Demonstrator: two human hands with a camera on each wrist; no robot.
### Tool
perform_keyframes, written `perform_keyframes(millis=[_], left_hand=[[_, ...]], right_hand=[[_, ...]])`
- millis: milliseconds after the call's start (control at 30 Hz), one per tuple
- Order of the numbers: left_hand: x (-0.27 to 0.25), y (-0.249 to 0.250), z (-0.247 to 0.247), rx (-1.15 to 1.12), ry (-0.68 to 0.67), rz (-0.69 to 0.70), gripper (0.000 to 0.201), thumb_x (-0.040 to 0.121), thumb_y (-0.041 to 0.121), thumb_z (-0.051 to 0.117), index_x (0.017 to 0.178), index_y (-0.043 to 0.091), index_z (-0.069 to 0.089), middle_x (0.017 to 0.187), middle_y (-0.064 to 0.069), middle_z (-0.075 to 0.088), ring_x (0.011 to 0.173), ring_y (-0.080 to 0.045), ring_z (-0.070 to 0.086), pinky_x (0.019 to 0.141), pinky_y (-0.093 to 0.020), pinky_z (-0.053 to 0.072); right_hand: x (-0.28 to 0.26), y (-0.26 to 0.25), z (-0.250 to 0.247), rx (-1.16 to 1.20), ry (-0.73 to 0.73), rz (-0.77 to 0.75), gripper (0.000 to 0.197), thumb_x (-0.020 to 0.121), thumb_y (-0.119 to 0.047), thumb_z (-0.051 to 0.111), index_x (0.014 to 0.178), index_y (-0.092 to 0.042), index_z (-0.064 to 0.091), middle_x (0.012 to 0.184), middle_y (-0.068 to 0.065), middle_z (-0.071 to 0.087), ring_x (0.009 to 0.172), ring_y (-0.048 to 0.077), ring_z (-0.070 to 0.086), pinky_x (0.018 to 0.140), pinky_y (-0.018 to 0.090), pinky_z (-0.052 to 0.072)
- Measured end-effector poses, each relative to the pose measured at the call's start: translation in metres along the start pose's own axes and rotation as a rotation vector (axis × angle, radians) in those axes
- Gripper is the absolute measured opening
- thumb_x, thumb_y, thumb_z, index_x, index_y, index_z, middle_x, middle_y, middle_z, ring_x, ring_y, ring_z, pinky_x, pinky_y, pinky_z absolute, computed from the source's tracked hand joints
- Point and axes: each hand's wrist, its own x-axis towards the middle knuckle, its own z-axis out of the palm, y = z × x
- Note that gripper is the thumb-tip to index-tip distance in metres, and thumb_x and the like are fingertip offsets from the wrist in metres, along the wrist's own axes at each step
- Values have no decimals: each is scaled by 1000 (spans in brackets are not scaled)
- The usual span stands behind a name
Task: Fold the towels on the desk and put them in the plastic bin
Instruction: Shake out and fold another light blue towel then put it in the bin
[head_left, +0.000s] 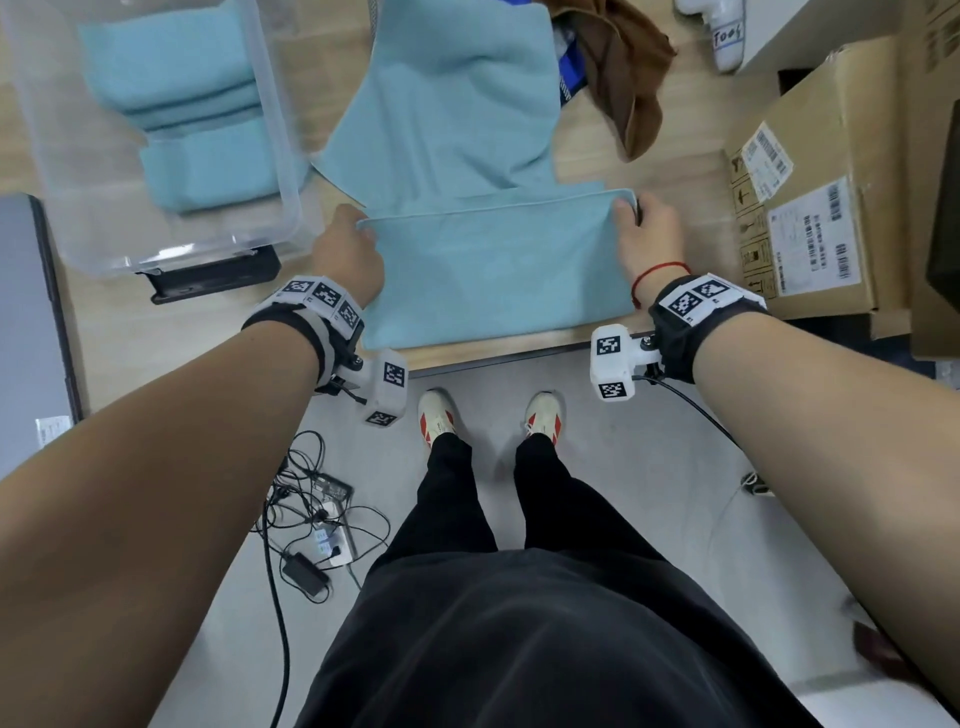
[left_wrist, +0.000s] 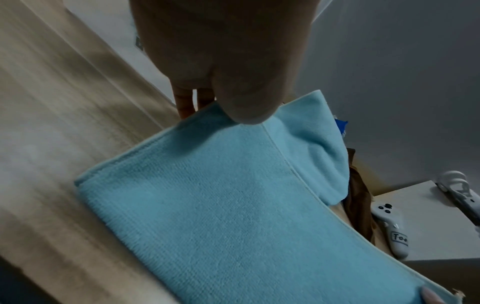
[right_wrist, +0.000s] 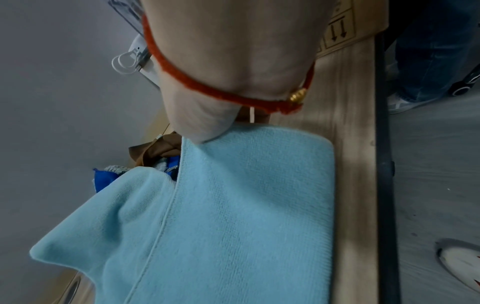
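Towel (head_left: 493, 270) (light blue, folded over) lies on the counter (head_left: 675, 156) near its front edge. Left hand (head_left: 348, 254) pinches its far left corner; right hand (head_left: 647, 236) pinches the far right corner. Plastic bin (head_left: 270, 130) holds folded towels.

Head view bright, even overhead light, soft shadows, fisheye stretch at edges. Both wrist views dim, motion-blurred, near hands out of focus.

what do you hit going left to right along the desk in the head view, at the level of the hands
plastic bin → left hand → light blue towel → right hand → cardboard box
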Motion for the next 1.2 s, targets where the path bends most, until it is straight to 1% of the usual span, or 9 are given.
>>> perform_keyframes(millis=[133, 200, 300, 533, 700, 867, 1067, 1133, 1200], left_hand=[[10, 1, 5, 2, 15, -63, 28, 101, 18, 35, 126, 8, 44, 114, -21, 61, 101, -37, 57, 74, -33, 37], [15, 1, 6, 1, 15, -87, 27, 101, 18, 34, 124, 8, 44, 111, -21, 60, 93, -35, 56, 74, -34, 38], [22, 1, 7, 6, 8, -115, 25, 101, 20, 32, 121, 9, 43, 105, -18, 59, 83, -29, 50, 72, -35, 37], [31, 3, 10, 30, -59, -198, 22, 100, 20, 31, 118, 11, 42, 98, -11, 53, 80, -28, 50, 69, -37, 37], [37, 4, 12, 25, -39, -222, 18, 97, 17, 33, 113, 12, 41, 98, -11, 50, 84, -29, 49, 71, -37, 36], [41, 8, 13, 23, -23, -268, 23, 98, 16, 34, 119, 10, 41, 98, -9, 50, 83, -29, 49, 73, -36, 37], [42, 15, 14, 75, -34, -303, 26, 94, 7, 37, 119, 10, 37, 97, -8, 48, 85, -28, 48, 75, -36, 37], [43, 18, 16, 80, -24, -318, 26, 92, 4, 37, 117, 10, 36, 97, -6, 49, 90, -27, 49, 77, -37, 39], [42, 23, 20, 107, 31, -316, 34, 88, 0, 41, 121, 7, 36, 111, -10, 51, 103, -30, 51, 84, -37, 42]], right_hand=[[18, 2, 8, -34, -18, 5, 22, 100, -27, 43, 83, -13, 47, 78, 9, 50, 76, 22, 46, 66, 32, 33], [25, 2, 11, -52, -15, 7, 28, 101, -26, 42, 74, -19, 40, 68, 1, 43, 74, 21, 43, 64, 31, 30], [33, 4, 16, -83, -1, 25, 28, 101, -27, 40, 75, -17, 39, 64, -4, 37, 72, 22, 42, 64, 31, 30], [50, 6, 26, -209, -26, 75, 27, 100, -31, 40, 89, -11, 54, 84, 14, 54, 82, 31, 52, 69, 33, 36], [55, 6, 30, -290, -33, 120, 40, 100, -37, 38, 100, -4, 60, 101, 23, 64, 94, 40, 58, 73, 35, 38], [58, 6, 32, -320, -9, 158, 38, 97, -40, 42, 99, -8, 61, 97, 18, 66, 91, 37, 60, 71, 33, 38], [56, 10, 23, -293, 23, 201, 36, 97, -43, 46, 107, -12, 59, 104, 12, 67, 96, 35, 60, 76, 35, 43], [54, 11, 19, -278, 37, 194, 33, 97, -42, 46, 105, -12, 58, 103, 12, 66, 93, 34, 60, 73, 33, 41], [51, 9, 15, -270, 47, 177, 31, 97, -40, 46, 104, -12, 56, 103, 11, 65, 92, 32, 59, 72, 31, 39]])
